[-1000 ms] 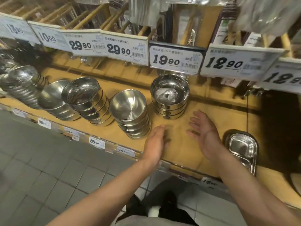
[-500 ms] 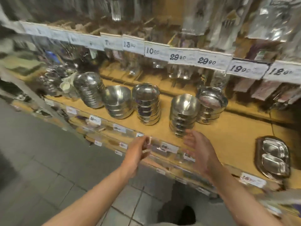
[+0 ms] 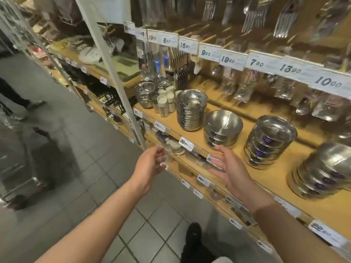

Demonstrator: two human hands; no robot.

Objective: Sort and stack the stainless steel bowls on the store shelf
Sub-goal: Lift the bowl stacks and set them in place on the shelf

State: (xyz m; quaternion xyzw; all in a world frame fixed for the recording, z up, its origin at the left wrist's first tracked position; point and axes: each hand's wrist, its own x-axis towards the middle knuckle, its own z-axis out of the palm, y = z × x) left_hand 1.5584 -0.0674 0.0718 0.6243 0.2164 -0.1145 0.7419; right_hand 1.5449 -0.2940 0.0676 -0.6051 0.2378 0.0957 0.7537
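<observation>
Several stacks of stainless steel bowls stand in a row on the wooden shelf (image 3: 296,188). From left to right I see a tall stack of shallow bowls (image 3: 191,109), a short stack of deep bowls (image 3: 222,128), a stack of straight-sided bowls (image 3: 269,141) and a leaning stack (image 3: 322,171) at the right edge. My left hand (image 3: 150,166) hovers in front of the shelf edge, over the aisle, fingers loosely curled and holding nothing. My right hand (image 3: 228,166) is spread open just below the short deep-bowl stack, apart from it.
Small white jars (image 3: 165,103) and steel canisters (image 3: 144,93) crowd the shelf's left end. A white upright post (image 3: 114,73) stands left of them. Price tags line the shelf edges; packaged cutlery hangs above. A person's legs (image 3: 15,95) and a trolley (image 3: 17,158) occupy the tiled aisle at left.
The view has swung left along the shelf and the bowl stacks now sit to the right. Both hands have drawn back from the shelf board to its front edge, still holding nothing.
</observation>
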